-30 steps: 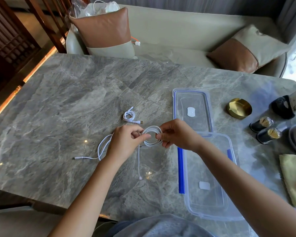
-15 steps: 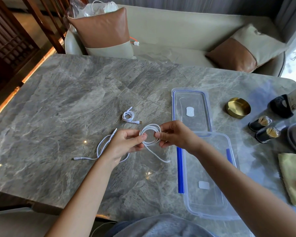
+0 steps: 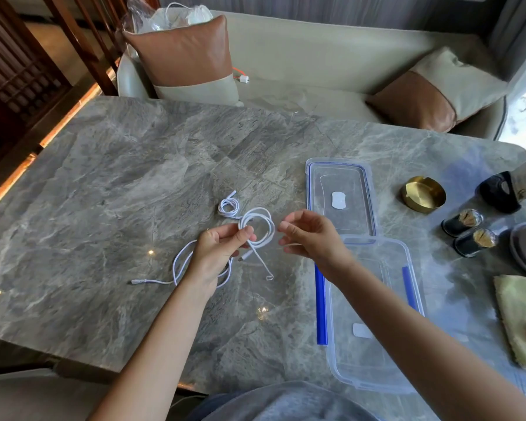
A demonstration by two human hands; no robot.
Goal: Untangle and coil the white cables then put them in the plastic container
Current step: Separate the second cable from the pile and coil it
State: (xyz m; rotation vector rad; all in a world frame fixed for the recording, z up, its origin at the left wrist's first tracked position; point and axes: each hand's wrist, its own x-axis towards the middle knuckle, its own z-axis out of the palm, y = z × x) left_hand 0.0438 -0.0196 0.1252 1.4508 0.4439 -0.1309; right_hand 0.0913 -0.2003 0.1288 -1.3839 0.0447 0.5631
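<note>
Left hand [image 3: 222,253] pinches a loose white coil [image 3: 257,226] over the bench [image 3: 104,208] middle. Its tail [image 3: 260,262] is not yet wound. Right hand [image 3: 310,238] is relaxed, half-curled and holds nothing, just beside the coil. A slack cable [image 3: 176,268] trails toward the left edge; can't tell if it's the same one. A small coiled cable [image 3: 229,205] lies just behind. The plastic container [image 3: 356,360] at the near right edge holds no cables, its lid [image 3: 340,177] beyond. Judged early: nothing stowed.

Tabletop [image 3: 104,208]: open marble at left and far side. Right side obstructed by lid [image 3: 340,177], container [image 3: 353,360], ashtray [image 3: 424,194], two jars [image 3: 462,221], cloth [image 3: 516,314].
</note>
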